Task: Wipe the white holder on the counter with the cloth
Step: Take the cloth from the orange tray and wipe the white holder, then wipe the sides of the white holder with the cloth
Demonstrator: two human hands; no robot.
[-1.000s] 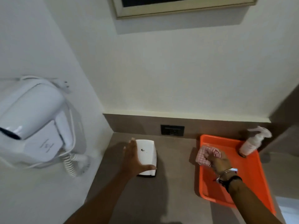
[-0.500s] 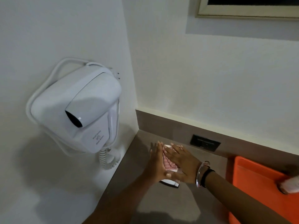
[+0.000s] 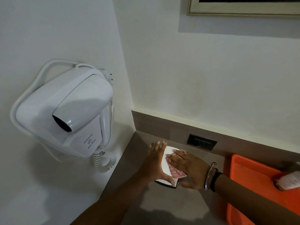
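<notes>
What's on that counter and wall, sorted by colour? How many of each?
White: 3 — hair dryer, holder, bottle
Orange: 1 — tray
Red-and-white: 1 — cloth
Black: 1 — wall socket
Total: 6

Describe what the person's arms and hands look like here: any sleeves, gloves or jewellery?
Both forearms are bare, with no sleeves and no gloves. The left hand and its wrist carry nothing. The right hand has a silver bangle at the wrist and, just behind it, a black band. No rings are visible.
</notes>
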